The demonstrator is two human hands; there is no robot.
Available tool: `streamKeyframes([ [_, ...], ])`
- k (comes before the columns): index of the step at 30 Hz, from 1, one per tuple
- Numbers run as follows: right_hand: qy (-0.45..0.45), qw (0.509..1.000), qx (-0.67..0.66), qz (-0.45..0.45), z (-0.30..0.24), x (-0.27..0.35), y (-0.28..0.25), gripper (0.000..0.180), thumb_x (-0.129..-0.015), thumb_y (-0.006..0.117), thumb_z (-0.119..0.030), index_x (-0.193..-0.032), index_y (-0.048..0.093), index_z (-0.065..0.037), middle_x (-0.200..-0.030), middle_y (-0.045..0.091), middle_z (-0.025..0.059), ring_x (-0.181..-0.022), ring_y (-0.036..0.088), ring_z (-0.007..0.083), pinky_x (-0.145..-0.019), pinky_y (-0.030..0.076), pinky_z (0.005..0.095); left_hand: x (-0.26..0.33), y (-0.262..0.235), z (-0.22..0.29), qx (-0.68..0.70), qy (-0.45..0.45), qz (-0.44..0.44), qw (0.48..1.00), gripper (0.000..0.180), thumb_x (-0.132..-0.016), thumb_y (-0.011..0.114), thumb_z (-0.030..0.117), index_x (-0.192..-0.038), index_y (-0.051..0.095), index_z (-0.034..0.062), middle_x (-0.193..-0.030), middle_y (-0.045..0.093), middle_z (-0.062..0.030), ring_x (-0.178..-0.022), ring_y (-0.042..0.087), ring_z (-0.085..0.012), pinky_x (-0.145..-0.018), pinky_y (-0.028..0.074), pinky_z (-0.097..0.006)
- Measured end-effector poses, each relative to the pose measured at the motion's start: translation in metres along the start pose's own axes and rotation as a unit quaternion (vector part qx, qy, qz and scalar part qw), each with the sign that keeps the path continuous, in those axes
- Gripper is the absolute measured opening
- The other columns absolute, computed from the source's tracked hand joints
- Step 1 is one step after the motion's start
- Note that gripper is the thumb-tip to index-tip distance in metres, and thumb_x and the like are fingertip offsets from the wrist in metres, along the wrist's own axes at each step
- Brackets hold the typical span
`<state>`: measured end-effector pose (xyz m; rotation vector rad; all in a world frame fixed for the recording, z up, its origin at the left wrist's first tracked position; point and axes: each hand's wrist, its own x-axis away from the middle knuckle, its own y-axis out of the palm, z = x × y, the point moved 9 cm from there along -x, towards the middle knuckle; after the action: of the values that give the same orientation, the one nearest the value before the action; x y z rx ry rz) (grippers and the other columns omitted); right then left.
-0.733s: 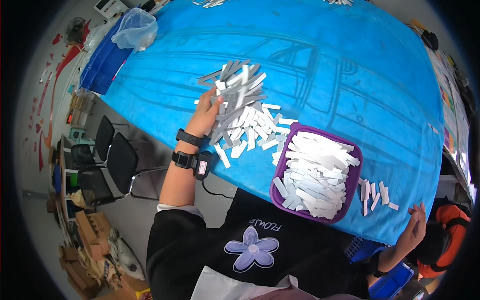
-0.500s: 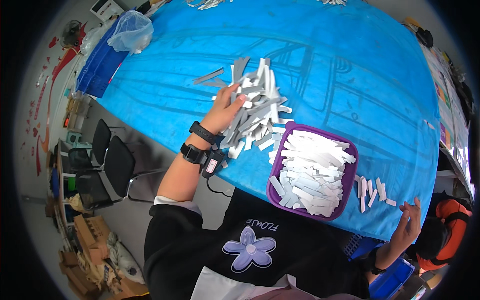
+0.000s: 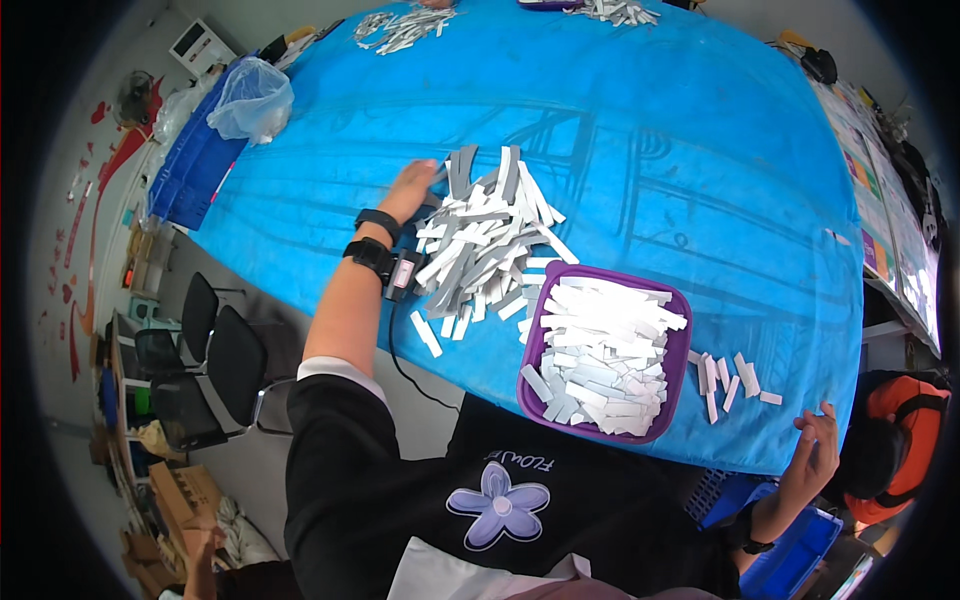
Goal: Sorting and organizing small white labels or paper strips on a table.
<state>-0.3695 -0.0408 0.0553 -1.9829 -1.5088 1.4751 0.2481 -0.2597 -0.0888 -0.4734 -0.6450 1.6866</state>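
A loose pile of white and grey strips (image 3: pixel 485 240) lies on the blue-covered table. My left hand (image 3: pixel 410 190) is at the pile's upper left edge, its fingers blurred and partly hidden by motion, pointing toward the strips. Right of the pile stands a purple basket (image 3: pixel 678 375) filled with short white pieces (image 3: pixel 605 350). Several more short white strips (image 3: pixel 738 378) lie to the basket's right. By the table's near right edge is my right hand (image 3: pixel 818 452), fingers loosely bent and apart, with nothing seen in them.
A blue crate (image 3: pixel 190 180) with a clear plastic bag (image 3: pixel 252 100) sits on the far left edge. More strips (image 3: pixel 405 28) lie at the far side, beside another person's hand. Black chairs (image 3: pixel 235 350) stand left of the table. Another person's arm (image 3: pixel 203 560) shows at lower left.
My left hand has moved off the pile to its left edge. The pile looks more spread toward me. An arm has come into view at lower left. My right hand stays put.
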Motion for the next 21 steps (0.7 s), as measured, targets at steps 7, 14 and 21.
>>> streamKeyframes([
  [7, 0.004, 0.999, -0.037, -0.003, -0.01, -0.001, 0.002, 0.013, -0.088, 0.053, -0.007, -0.088, 0.063, 0.002, -0.066, 0.058, 0.0099, -0.068, 0.056, 0.0209, -0.095, 0.04, 0.0465, 0.023, 0.087, 0.074, 0.17, -0.055, -0.233, 0.956, 0.067, -0.093, 0.037, 0.056, -0.145, 0.027, 0.0143, -0.145, 0.031, -0.0095, -0.133, 0.031, -0.0209, -0.109, 0.023, -0.035],
  [14, -0.032, 0.999, -0.031, -0.018, -0.016, -0.003, 0.005, 0.013, -0.088, 0.052, -0.008, -0.087, 0.062, 0.002, -0.065, 0.057, 0.0101, -0.066, 0.054, 0.0219, -0.095, 0.039, 0.0465, 0.034, -0.019, 0.083, 0.04, 0.098, 0.058, 0.993, 0.058, -0.093, 0.044, 0.051, -0.132, 0.047, 0.0084, -0.132, 0.048, -0.0137, -0.124, 0.043, -0.0269, -0.103, 0.032, -0.032],
  [21, -0.037, 0.997, -0.057, -0.038, -0.018, -0.016, 0.017, 0.009, -0.085, 0.054, -0.005, -0.086, 0.061, 0.001, -0.067, 0.057, 0.0097, -0.065, 0.054, 0.0227, -0.088, 0.042, 0.0466, 0.168, -0.042, 0.073, -0.149, 0.154, 0.073, 0.974, 0.053, -0.073, 0.076, 0.024, -0.117, 0.055, 0.0041, -0.103, 0.055, -0.0127, -0.085, 0.052, -0.0225, -0.077, 0.046, -0.033],
])
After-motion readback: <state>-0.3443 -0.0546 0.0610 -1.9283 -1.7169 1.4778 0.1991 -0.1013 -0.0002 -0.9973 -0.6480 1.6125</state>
